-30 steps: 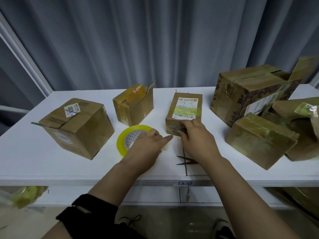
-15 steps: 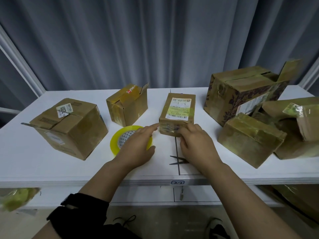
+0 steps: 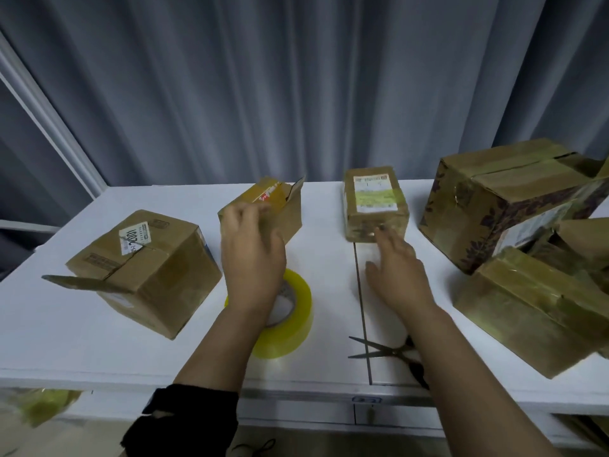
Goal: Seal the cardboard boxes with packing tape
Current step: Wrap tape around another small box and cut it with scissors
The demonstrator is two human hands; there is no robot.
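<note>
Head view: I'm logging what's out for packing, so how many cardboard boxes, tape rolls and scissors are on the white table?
Cardboard boxes: 5
Tape roll: 1
Scissors: 1
Total: 7
A cut-off brown shape at the right edge may be another box; I cannot tell.

The white table (image 3: 99, 351) bears a flap-open box (image 3: 155, 268) at the left, a small box (image 3: 286, 212) behind the yellow tape roll (image 3: 296, 311), a labelled box (image 3: 375, 206) at the middle back, and a large box (image 3: 494, 206) and a taped box (image 3: 527, 311) at the right. Scissors (image 3: 379, 350) lie near the front edge.
</note>
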